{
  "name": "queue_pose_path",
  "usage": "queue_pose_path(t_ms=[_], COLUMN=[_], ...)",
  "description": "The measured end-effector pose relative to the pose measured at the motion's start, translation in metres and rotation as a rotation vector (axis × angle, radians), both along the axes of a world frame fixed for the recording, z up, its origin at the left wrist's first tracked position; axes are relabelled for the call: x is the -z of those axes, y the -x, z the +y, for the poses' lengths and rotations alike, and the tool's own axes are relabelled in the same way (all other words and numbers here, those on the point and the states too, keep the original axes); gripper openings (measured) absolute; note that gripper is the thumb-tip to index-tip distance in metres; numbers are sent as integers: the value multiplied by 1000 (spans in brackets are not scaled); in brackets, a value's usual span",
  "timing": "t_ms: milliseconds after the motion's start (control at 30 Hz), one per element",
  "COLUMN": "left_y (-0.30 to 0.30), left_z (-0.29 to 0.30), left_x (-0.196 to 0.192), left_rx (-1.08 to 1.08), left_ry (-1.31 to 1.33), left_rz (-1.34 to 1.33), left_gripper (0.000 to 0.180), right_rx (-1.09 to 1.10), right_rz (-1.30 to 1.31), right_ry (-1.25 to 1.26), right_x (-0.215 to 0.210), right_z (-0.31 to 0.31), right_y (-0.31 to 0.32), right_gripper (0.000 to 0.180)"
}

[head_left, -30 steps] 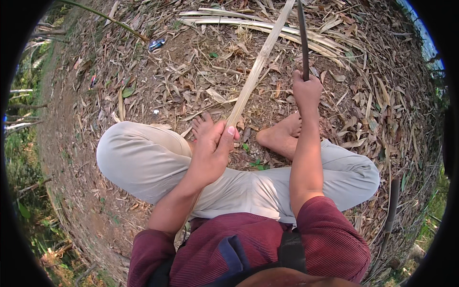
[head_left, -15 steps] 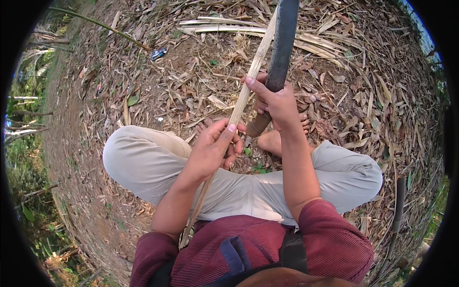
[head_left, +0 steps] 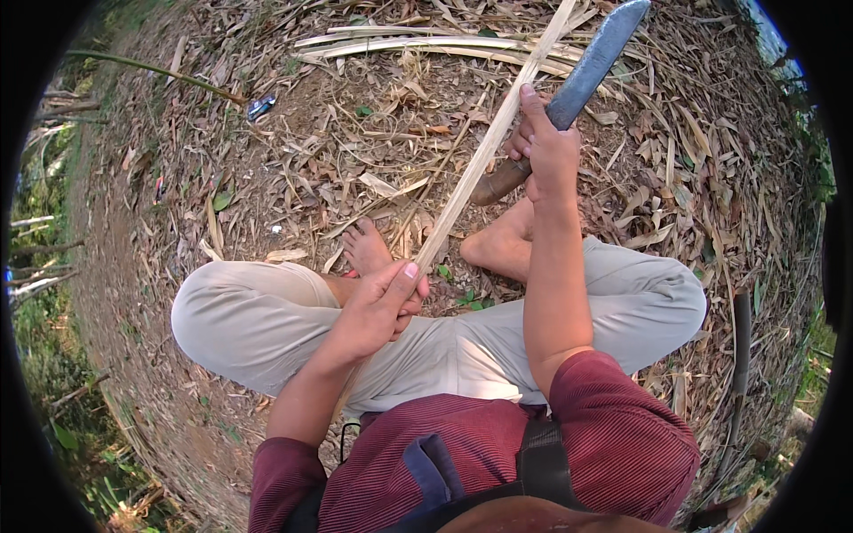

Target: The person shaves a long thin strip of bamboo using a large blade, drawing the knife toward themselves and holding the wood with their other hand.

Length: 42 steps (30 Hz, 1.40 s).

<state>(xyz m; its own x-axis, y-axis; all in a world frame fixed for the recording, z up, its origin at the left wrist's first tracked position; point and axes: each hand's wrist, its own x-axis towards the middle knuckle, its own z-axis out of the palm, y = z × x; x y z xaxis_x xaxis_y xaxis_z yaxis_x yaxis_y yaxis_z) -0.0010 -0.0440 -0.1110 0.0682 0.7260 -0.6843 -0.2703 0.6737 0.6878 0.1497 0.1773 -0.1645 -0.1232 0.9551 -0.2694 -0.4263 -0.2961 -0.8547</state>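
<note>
A long, pale split strip, bamboo by its look (head_left: 484, 155), slants across the middle from beside my left forearm up past the top edge. My left hand (head_left: 378, 306) is closed round its lower part, thumb lying along it. Higher up, my right hand (head_left: 546, 142) grips a machete (head_left: 600, 62) by its curved brown handle, the dark blade pointing up and to the right. The right thumb presses against the strip at the same time. Strip and blade lie apart at the blade's tip. Behind my left forearm the strip's lower end is partly hidden.
Several pale cut strips (head_left: 391, 44) lie on the leaf-strewn ground ahead. A small blue packet (head_left: 260, 108) is near a green stem (head_left: 160, 73) at the far left. On the right lies a dark rod-like piece (head_left: 742, 346). My bent legs and bare feet frame the near ground.
My right hand has moved up and right with the machete, its blade now tilted further right. My left hand has shifted down and left, its fingers closing more fully round the strip.
</note>
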Motion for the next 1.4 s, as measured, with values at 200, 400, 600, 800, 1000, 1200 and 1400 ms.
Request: queue_pose_path(t_ms=[200,400,600,800,1000,1200,1400], left_y=[-5,3,13,8,4,3,-25], left_z=[17,27,17,12,9,16,5], left_x=[-10,-18,-12,-5,-1,-13,5], left_rx=[-216,-398,-554,-570,-489,-386,-204], left_ry=[-87,-150,-175,-125,-143,-152,-167], left_rz=[83,57,0,-6,62,-39,-101], left_gripper=[26,20,25,30,30,33,33], right_rx=[-329,-547,-624,-529,-395,-230,-42], right_rz=[-207,-554,-666,-652,-689,-786,-800], right_ry=[-245,-718,-975,-1066,-1163,-1090,-467], right_x=[9,2,-3,10,18,30,39], right_z=[-24,-69,-95,-94,-83,-51,13], right_y=[20,53,63,64,61,53,4], right_gripper=[66,73,69,75,84,79,86])
